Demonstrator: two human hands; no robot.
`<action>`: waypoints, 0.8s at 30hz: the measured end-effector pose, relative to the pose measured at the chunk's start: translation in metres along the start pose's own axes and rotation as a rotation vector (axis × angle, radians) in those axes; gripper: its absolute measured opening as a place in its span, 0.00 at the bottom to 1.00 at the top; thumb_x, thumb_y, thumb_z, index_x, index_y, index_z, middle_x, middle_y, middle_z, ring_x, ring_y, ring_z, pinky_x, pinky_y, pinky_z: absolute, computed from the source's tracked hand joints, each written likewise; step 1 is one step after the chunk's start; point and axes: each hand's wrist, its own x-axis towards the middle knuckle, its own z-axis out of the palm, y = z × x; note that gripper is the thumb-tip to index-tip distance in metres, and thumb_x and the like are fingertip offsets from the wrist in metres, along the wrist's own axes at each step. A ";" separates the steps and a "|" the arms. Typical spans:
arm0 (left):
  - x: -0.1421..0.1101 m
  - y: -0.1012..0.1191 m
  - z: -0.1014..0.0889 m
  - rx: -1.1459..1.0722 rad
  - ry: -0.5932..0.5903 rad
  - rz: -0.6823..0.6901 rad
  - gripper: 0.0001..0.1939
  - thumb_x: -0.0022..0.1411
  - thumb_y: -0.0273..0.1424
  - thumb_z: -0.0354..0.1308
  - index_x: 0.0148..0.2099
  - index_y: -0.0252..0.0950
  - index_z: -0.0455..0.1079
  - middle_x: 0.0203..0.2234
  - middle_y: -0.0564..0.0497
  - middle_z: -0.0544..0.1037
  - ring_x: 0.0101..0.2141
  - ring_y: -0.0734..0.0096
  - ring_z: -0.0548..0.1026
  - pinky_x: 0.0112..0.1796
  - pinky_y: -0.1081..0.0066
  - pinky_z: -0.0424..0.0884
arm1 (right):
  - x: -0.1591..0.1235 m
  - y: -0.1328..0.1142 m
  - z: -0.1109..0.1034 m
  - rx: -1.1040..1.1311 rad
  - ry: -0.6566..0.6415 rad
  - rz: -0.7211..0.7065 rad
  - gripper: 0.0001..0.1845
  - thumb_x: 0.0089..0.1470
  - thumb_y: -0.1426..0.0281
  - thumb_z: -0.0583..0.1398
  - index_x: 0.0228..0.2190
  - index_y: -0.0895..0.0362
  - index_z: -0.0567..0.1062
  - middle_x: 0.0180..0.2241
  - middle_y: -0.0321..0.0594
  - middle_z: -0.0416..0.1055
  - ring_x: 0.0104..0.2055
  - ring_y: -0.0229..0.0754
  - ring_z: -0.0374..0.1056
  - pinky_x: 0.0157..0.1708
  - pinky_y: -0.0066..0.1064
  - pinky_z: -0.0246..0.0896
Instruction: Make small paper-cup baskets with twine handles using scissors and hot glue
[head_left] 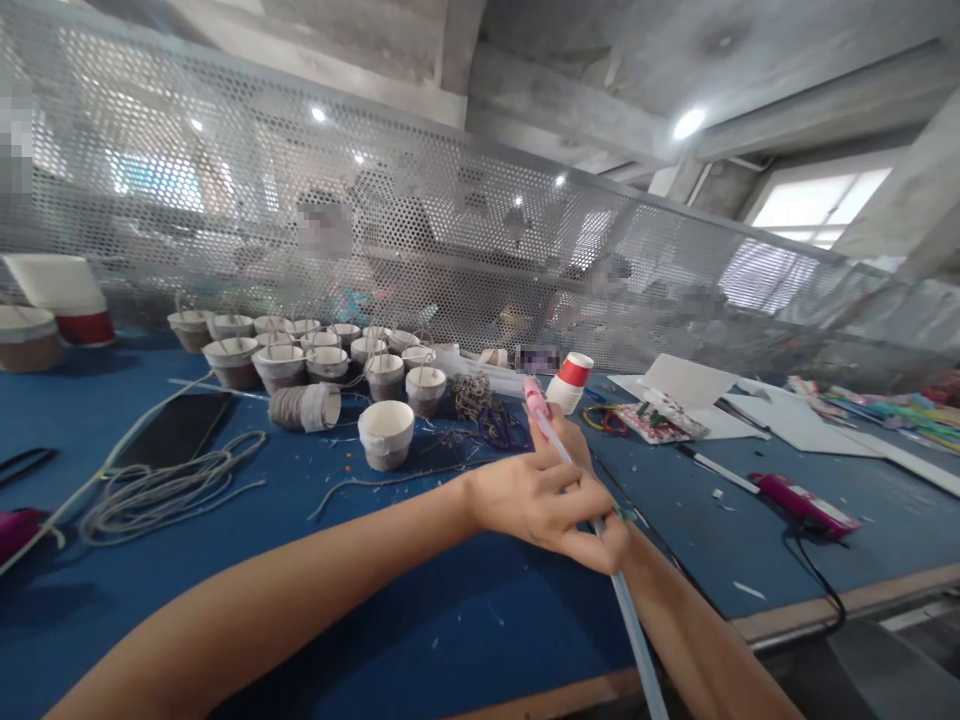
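My left hand (pixel 541 503) reaches across from the lower left, its fingers wrapped round a long pale-blue translucent stick (pixel 634 625) with a pink tip (pixel 535 396). My right hand (pixel 562 436) comes up from the lower right and lies mostly hidden under the left. Its visible fingers are curled on the same stick just below the pink tip. Both hands hover over the blue table (pixel 420 640). A small white cup wrapped in twine (pixel 385 434) is the nearest cup, to the left of the hands.
Several twine-wrapped cups (pixel 300 352) stand at the back left, one lying on its side. A coil of grey cord (pixel 169 490) lies beside a black tablet (pixel 177 428). A pink tool (pixel 802 502) with a black cable, papers (pixel 697 385) and a red-and-white cup (pixel 571 381) sit right. A perforated metal screen (pixel 450 230) closes the back.
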 end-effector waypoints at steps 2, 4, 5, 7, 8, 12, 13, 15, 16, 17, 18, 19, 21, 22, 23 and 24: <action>0.008 0.007 -0.004 0.022 -0.001 -0.052 0.11 0.57 0.22 0.49 0.39 0.41 0.55 0.24 0.59 0.65 0.20 0.82 0.62 0.21 0.76 0.55 | 0.000 -0.002 -0.001 -0.019 0.026 -0.056 0.12 0.54 0.61 0.51 0.33 0.55 0.68 0.18 0.38 0.61 0.17 0.39 0.55 0.21 0.31 0.41; 0.014 0.015 -0.008 0.063 -0.066 -0.132 0.12 0.57 0.21 0.48 0.41 0.41 0.55 0.26 0.58 0.65 0.20 0.82 0.62 0.21 0.76 0.55 | -0.001 -0.003 0.000 -0.032 0.050 -0.102 0.12 0.55 0.62 0.50 0.34 0.55 0.68 0.20 0.40 0.64 0.18 0.40 0.57 0.21 0.32 0.42; 0.017 0.018 -0.010 0.078 -0.111 -0.165 0.12 0.58 0.21 0.47 0.42 0.41 0.56 0.26 0.58 0.66 0.20 0.82 0.62 0.22 0.76 0.55 | -0.001 -0.003 0.000 -0.033 0.060 -0.119 0.12 0.55 0.62 0.50 0.35 0.55 0.68 0.21 0.41 0.65 0.19 0.40 0.59 0.21 0.32 0.44; 0.021 0.023 -0.013 0.088 -0.175 -0.199 0.13 0.58 0.21 0.45 0.43 0.42 0.56 0.28 0.57 0.66 0.21 0.82 0.63 0.22 0.76 0.55 | -0.002 -0.001 0.001 -0.022 0.075 -0.131 0.13 0.54 0.61 0.51 0.35 0.55 0.68 0.23 0.43 0.67 0.21 0.42 0.61 0.22 0.32 0.46; 0.021 0.025 -0.013 0.084 -0.187 -0.209 0.13 0.58 0.20 0.45 0.43 0.42 0.56 0.28 0.57 0.66 0.21 0.82 0.63 0.22 0.76 0.55 | -0.003 -0.001 0.002 -0.015 0.083 -0.133 0.13 0.54 0.60 0.51 0.35 0.55 0.69 0.23 0.44 0.68 0.21 0.43 0.62 0.22 0.32 0.48; 0.021 0.025 -0.012 0.068 -0.185 -0.279 0.14 0.59 0.20 0.44 0.44 0.42 0.56 0.28 0.56 0.65 0.22 0.81 0.63 0.24 0.76 0.58 | -0.005 -0.002 0.005 -0.014 0.091 -0.099 0.15 0.54 0.58 0.51 0.36 0.55 0.70 0.23 0.44 0.69 0.21 0.44 0.63 0.21 0.33 0.50; 0.020 0.024 -0.011 0.067 -0.181 -0.302 0.14 0.59 0.20 0.44 0.45 0.41 0.56 0.28 0.56 0.65 0.22 0.80 0.62 0.24 0.75 0.58 | -0.006 -0.004 0.005 -0.023 0.085 -0.081 0.16 0.54 0.58 0.51 0.37 0.55 0.70 0.23 0.44 0.69 0.21 0.44 0.63 0.21 0.33 0.50; 0.019 0.022 -0.009 0.059 -0.182 -0.321 0.14 0.59 0.19 0.44 0.45 0.40 0.56 0.29 0.55 0.65 0.22 0.80 0.62 0.24 0.75 0.58 | -0.007 -0.007 0.006 -0.039 0.071 -0.043 0.18 0.54 0.57 0.51 0.37 0.55 0.70 0.22 0.44 0.69 0.21 0.44 0.63 0.21 0.33 0.51; 0.018 0.022 -0.008 0.048 -0.188 -0.317 0.14 0.59 0.19 0.44 0.45 0.40 0.56 0.29 0.55 0.65 0.22 0.80 0.61 0.23 0.75 0.58 | -0.008 -0.009 0.007 -0.040 0.065 -0.029 0.18 0.54 0.57 0.51 0.38 0.55 0.70 0.23 0.44 0.69 0.21 0.44 0.64 0.21 0.33 0.52; 0.017 0.021 -0.007 0.032 -0.202 -0.309 0.15 0.59 0.18 0.44 0.45 0.40 0.56 0.30 0.55 0.65 0.22 0.80 0.62 0.23 0.75 0.58 | -0.008 -0.010 0.008 -0.032 0.062 -0.015 0.18 0.54 0.57 0.51 0.38 0.56 0.71 0.23 0.44 0.70 0.22 0.44 0.64 0.22 0.32 0.53; 0.017 0.021 -0.005 0.012 -0.227 -0.302 0.15 0.59 0.18 0.43 0.45 0.40 0.56 0.30 0.55 0.65 0.22 0.80 0.62 0.23 0.75 0.58 | -0.009 -0.012 0.009 -0.020 0.058 0.001 0.18 0.54 0.57 0.51 0.38 0.56 0.71 0.24 0.44 0.70 0.23 0.44 0.65 0.23 0.32 0.53; 0.016 0.021 -0.004 -0.011 -0.261 -0.298 0.15 0.59 0.18 0.43 0.46 0.40 0.56 0.30 0.55 0.66 0.22 0.80 0.63 0.23 0.75 0.58 | -0.009 -0.013 0.011 -0.005 0.056 0.017 0.19 0.54 0.56 0.51 0.39 0.56 0.71 0.24 0.44 0.70 0.24 0.44 0.65 0.23 0.32 0.53; 0.014 0.022 -0.002 -0.056 -0.344 -0.289 0.16 0.60 0.17 0.41 0.46 0.40 0.57 0.30 0.55 0.66 0.22 0.80 0.64 0.23 0.75 0.59 | -0.009 -0.014 0.014 0.009 0.053 0.047 0.19 0.53 0.56 0.52 0.39 0.56 0.71 0.24 0.43 0.69 0.25 0.44 0.66 0.24 0.31 0.54; 0.013 0.023 -0.001 -0.077 -0.382 -0.274 0.16 0.60 0.18 0.41 0.47 0.40 0.57 0.30 0.55 0.67 0.22 0.80 0.64 0.23 0.75 0.60 | -0.009 -0.014 0.016 0.013 0.045 0.051 0.19 0.52 0.56 0.53 0.39 0.56 0.71 0.23 0.42 0.69 0.25 0.44 0.66 0.24 0.31 0.54; 0.012 0.024 0.000 -0.099 -0.408 -0.257 0.17 0.61 0.18 0.40 0.48 0.40 0.58 0.31 0.54 0.67 0.23 0.79 0.65 0.24 0.75 0.61 | -0.009 -0.014 0.017 0.033 0.037 0.047 0.19 0.51 0.56 0.54 0.38 0.55 0.71 0.23 0.41 0.69 0.25 0.44 0.66 0.25 0.31 0.54; 0.010 0.026 0.001 -0.122 -0.419 -0.240 0.18 0.62 0.19 0.40 0.50 0.40 0.57 0.32 0.53 0.68 0.23 0.79 0.66 0.25 0.74 0.63 | -0.009 -0.013 0.017 0.067 0.033 0.042 0.18 0.51 0.56 0.54 0.37 0.55 0.71 0.23 0.41 0.68 0.26 0.45 0.66 0.25 0.32 0.55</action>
